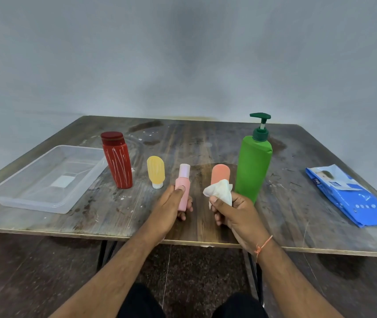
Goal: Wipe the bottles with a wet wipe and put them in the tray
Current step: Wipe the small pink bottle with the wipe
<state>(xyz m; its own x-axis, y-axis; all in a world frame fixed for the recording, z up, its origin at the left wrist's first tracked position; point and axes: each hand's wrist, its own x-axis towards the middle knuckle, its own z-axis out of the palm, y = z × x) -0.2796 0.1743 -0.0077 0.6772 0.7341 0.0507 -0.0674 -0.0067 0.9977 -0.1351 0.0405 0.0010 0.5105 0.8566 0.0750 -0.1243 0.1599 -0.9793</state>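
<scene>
Gripping the small pink bottle [183, 190] upright near the table's [206, 143] front edge, the left hand [171, 206] is holding it just left of the right hand [237, 213], which is clutching a bunched wet wipe [219, 190]. Five bottles are showing; the one clear tray [6, 195] is lying far left, holding none.

My worn wooden surface [206, 143] carries a clear tray [17, 193], red bottle [117, 161], yellow bottle [156, 172], orange bottle [220, 174], green pump bottle [253, 164] and blue wipes pack [348, 196].
</scene>
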